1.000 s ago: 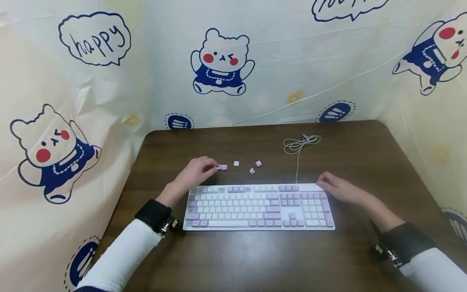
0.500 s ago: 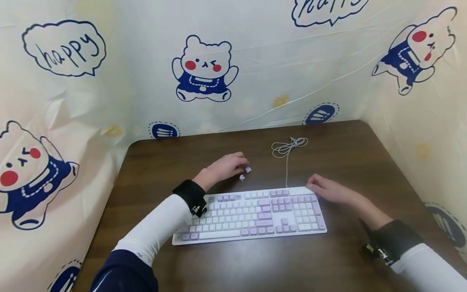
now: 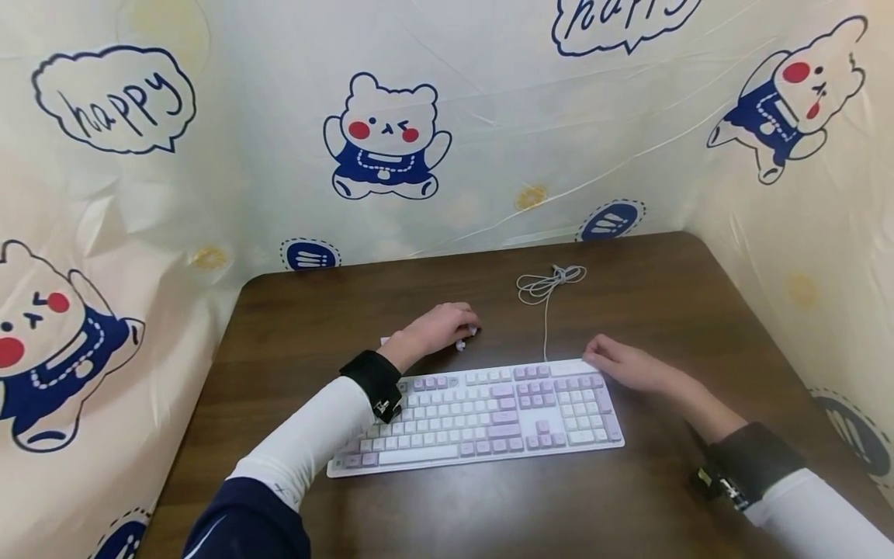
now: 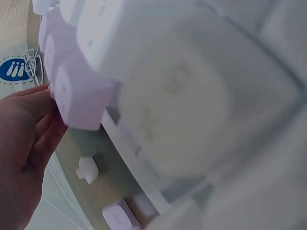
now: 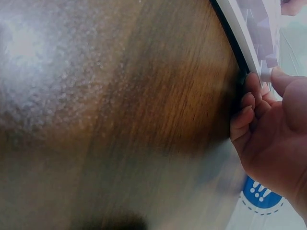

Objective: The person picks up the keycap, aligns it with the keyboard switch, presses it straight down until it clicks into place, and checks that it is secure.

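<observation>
A white and lilac keyboard lies on the brown table. Behind it my left hand pinches a small keycap at its fingertips. In the left wrist view, keys hide part of the fingertips of that hand. Close to the fingers lies another loose keycap. The left wrist view shows a white keycap and a lilac one on the table. My right hand grips the keyboard's far right corner, thumb on top, as the right wrist view shows of the hand.
A coiled cable lies at the back of the table and runs down to the keyboard. Printed cloth stands around the table's back and sides. The left forearm crosses the keyboard's left part.
My left hand has moved right, from the leftmost loose keycaps to the rightmost one, and its fingers have closed on it. The right hand stays at the corner. The head view has shifted.
</observation>
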The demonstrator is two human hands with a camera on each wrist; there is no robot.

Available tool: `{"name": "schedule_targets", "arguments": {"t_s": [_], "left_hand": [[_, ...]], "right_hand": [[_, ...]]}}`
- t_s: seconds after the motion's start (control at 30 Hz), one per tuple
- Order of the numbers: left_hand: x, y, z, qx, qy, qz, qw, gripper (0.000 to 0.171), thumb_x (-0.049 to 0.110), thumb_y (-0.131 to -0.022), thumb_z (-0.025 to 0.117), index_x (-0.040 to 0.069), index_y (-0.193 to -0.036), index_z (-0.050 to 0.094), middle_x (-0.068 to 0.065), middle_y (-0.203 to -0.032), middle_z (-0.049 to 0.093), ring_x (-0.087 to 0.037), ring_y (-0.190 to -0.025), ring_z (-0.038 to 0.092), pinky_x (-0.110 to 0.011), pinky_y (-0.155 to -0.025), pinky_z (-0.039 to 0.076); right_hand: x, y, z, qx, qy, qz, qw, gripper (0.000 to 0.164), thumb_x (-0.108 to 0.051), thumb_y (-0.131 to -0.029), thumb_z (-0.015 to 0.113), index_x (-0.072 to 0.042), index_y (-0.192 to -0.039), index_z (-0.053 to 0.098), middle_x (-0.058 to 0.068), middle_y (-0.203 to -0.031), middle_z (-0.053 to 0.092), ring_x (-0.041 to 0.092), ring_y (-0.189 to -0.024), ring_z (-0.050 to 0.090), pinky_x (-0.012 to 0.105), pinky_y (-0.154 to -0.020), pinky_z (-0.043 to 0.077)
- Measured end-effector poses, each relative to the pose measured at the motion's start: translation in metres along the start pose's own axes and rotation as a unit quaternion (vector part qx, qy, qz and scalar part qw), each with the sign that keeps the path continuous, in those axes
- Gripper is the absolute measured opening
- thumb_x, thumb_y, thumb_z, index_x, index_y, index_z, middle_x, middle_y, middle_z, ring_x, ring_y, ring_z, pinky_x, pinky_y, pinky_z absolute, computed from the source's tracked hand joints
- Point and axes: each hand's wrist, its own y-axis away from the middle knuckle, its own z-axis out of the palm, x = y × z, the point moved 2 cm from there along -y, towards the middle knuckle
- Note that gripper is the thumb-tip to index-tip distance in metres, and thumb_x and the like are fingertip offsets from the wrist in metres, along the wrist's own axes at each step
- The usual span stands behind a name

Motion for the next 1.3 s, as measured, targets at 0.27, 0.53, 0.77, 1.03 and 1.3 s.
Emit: {"name": "schedule_targets", "arguments": {"t_s": [0.27, 0.53, 0.77, 1.03, 1.3], "left_hand": [[-0.006, 0.023, -0.007, 0.032, 0.015, -0.030, 0.9989, 0.018, 0.009, -0.101, 0.069, 0.007, -0.119, 0.074, -0.008, -0.114, 0.068, -0.020, -0.103, 0.062, -0.035, -0.092, 0.054], [-0.007, 0.096, -0.026, 0.099, 0.078, -0.076, 0.9891, 0.024, 0.009, -0.100, 0.071, 0.004, -0.123, 0.074, -0.008, -0.114, 0.068, -0.019, -0.100, 0.064, -0.036, -0.088, 0.056], [-0.012, 0.164, -0.041, 0.136, 0.093, -0.136, 0.9769, 0.023, 0.007, -0.097, 0.074, 0.006, -0.119, 0.077, -0.006, -0.114, 0.069, -0.020, -0.100, 0.064, -0.040, -0.089, 0.057], [-0.019, 0.210, -0.033, 0.121, 0.106, -0.195, 0.9676, 0.023, 0.009, -0.097, 0.075, 0.008, -0.120, 0.077, -0.004, -0.110, 0.070, -0.020, -0.095, 0.061, -0.040, -0.088, 0.056], [-0.025, 0.237, -0.023, 0.117, 0.107, -0.206, 0.9656, 0.018, 0.010, -0.096, 0.076, 0.011, -0.114, 0.077, -0.001, -0.106, 0.070, -0.018, -0.092, 0.061, -0.040, -0.087, 0.056]], "right_hand": [[-0.004, 0.004, 0.002, 0.011, 0.012, -0.009, 1.000, 0.030, -0.034, -0.110, 0.052, -0.006, -0.122, 0.056, 0.004, -0.101, 0.065, 0.021, -0.091, 0.062, 0.039, -0.077, 0.047], [-0.002, 0.002, 0.008, 0.003, 0.009, -0.016, 1.000, 0.033, -0.035, -0.110, 0.051, -0.005, -0.124, 0.055, 0.006, -0.104, 0.065, 0.021, -0.095, 0.062, 0.038, -0.080, 0.048], [0.002, 0.003, 0.004, 0.002, 0.000, -0.024, 1.000, 0.034, -0.032, -0.111, 0.051, 0.000, -0.124, 0.053, 0.009, -0.104, 0.064, 0.024, -0.093, 0.061, 0.038, -0.077, 0.048], [0.003, 0.009, -0.001, 0.009, 0.018, -0.021, 1.000, 0.036, -0.034, -0.111, 0.050, 0.000, -0.123, 0.054, 0.010, -0.106, 0.065, 0.025, -0.097, 0.062, 0.039, -0.079, 0.048], [-0.002, 0.006, 0.002, 0.002, 0.019, -0.025, 1.000, 0.038, -0.034, -0.111, 0.049, 0.001, -0.123, 0.054, 0.010, -0.106, 0.066, 0.026, -0.097, 0.062, 0.039, -0.079, 0.048]]}}
